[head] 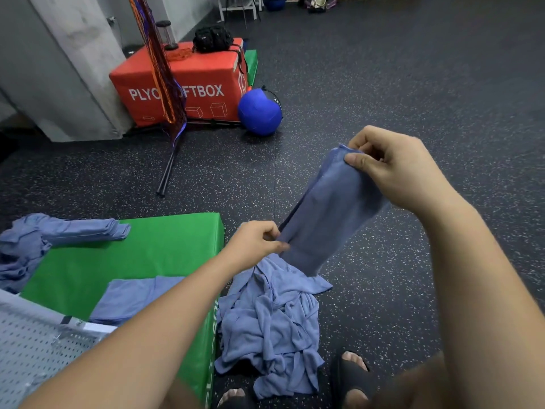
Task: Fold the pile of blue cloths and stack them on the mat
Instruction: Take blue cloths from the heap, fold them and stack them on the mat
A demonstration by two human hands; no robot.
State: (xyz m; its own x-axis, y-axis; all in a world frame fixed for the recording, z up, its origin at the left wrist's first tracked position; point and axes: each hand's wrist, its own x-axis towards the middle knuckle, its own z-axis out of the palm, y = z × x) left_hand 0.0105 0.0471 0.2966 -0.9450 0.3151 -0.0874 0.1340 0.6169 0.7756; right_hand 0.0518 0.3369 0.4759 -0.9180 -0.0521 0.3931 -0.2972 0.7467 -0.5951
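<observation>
Grip: the right hand [395,169] pinches the upper end of a blue cloth [327,214] between thumb and curled fingers. The left hand [253,243] pinches the cloth's lower left edge. The cloth, doubled lengthwise into a narrow band, hangs in the air on a slant between the two hands. Its lower end is just above the pile of unfolded blue cloths [271,320].

The pile lies crumpled on the speckled rubber floor [413,84], against the right side of the green mat [132,252] and just in front of two feet in black sandals [351,370].

On the mat:
- a flat folded cloth [138,296] at the near edge, partly hidden by the left forearm
- a second folded cloth [88,231] at the far left corner
- a loose heap of blue cloth [20,255] beside that one, spilling over the mat's left edge

Surroundings:
- a perforated metal panel [35,349] at the lower left
- a red plyo soft box [182,84] across the floor, with a black bag [212,38] on top
- a blue ball [259,112] touching the box's right corner
</observation>
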